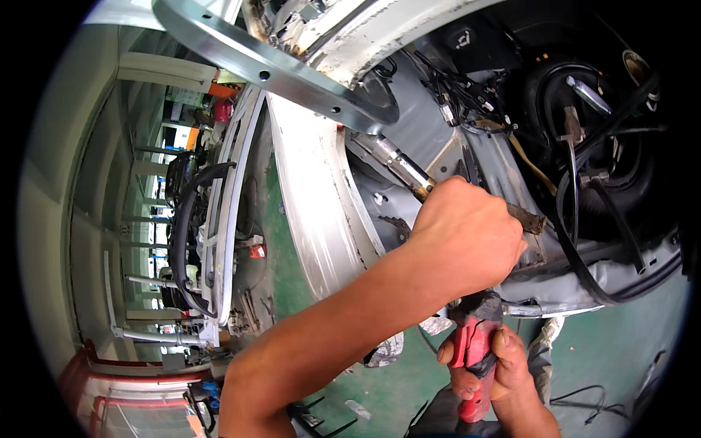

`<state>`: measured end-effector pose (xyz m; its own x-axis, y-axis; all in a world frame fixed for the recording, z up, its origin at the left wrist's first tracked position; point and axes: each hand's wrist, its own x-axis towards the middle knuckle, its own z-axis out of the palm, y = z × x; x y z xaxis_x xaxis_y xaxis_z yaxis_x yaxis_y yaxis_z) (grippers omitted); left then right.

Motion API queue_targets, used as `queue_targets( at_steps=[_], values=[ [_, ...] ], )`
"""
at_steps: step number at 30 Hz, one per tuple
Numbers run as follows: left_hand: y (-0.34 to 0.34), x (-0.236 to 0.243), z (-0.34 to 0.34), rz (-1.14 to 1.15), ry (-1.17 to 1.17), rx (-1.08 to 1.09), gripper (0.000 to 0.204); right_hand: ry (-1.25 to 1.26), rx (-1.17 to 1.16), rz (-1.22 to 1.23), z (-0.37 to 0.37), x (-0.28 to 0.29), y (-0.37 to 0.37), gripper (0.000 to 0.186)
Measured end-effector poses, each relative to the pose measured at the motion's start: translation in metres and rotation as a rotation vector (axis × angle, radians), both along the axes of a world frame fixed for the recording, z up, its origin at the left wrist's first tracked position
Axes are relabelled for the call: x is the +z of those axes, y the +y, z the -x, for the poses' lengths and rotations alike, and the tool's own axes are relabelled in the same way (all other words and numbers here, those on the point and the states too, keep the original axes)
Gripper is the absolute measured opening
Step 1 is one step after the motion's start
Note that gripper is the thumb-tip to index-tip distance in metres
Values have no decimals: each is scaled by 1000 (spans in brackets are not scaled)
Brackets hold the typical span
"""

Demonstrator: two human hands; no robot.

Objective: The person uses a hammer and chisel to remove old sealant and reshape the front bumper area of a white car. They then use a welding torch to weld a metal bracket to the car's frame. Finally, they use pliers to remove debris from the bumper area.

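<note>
A metal cylinder [400, 166] with a brass-coloured ring runs up and left out of my left hand [467, 233], which is closed around it. At its upper end, the cylinder meets a curved steel arm [292, 77] with several holes. Below, my right hand [500, 372] wraps around a red-and-black tool handle [475, 347], thumb and fingers on its sides. The handle's black top reaches up to my left hand. Handle and cylinder look like parts of one tool, though my left hand hides the join. A white car body panel [321, 197] curves beside the cylinder.
Stripped grey bodywork [416, 95] with loose wiring [475, 109] lies to the right, beside a dark round well [613, 146] with hoses. A black cable [595, 398] trails on the green floor [584, 350]. Removed car parts [193, 241] stand on the left.
</note>
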<state>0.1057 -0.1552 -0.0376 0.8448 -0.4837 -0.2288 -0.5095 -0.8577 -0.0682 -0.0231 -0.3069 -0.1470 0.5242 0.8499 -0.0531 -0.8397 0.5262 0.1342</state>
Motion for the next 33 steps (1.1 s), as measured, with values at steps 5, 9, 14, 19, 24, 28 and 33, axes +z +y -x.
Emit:
queue_targets(
  at_steps=[5, 9, 14, 19, 24, 28, 33],
  values=[
    [-7, 13, -8, -121, 164, 88, 35, 102, -16, -104, 5, -4, 5, 68],
    [-3, 13, -8, -90, 175, 80, 33, 188, -16, -177, 9, 5, 8, 69],
    [-2, 16, -10, -88, 185, 53, 34, 266, -72, -292, 17, 14, 17, 69],
    [-6, 19, -10, -98, 216, 75, 33, 191, -95, -281, 18, 9, 17, 69],
    [-8, 15, -10, -107, 185, 89, 32, 170, -107, -215, 14, 0, 17, 72],
    [-6, 12, -12, -111, 174, 76, 31, -70, -66, -172, 10, -24, 18, 73],
    [-3, 6, -15, -118, 164, 60, 30, -67, -91, -173, 7, -28, 26, 71]
  ],
)
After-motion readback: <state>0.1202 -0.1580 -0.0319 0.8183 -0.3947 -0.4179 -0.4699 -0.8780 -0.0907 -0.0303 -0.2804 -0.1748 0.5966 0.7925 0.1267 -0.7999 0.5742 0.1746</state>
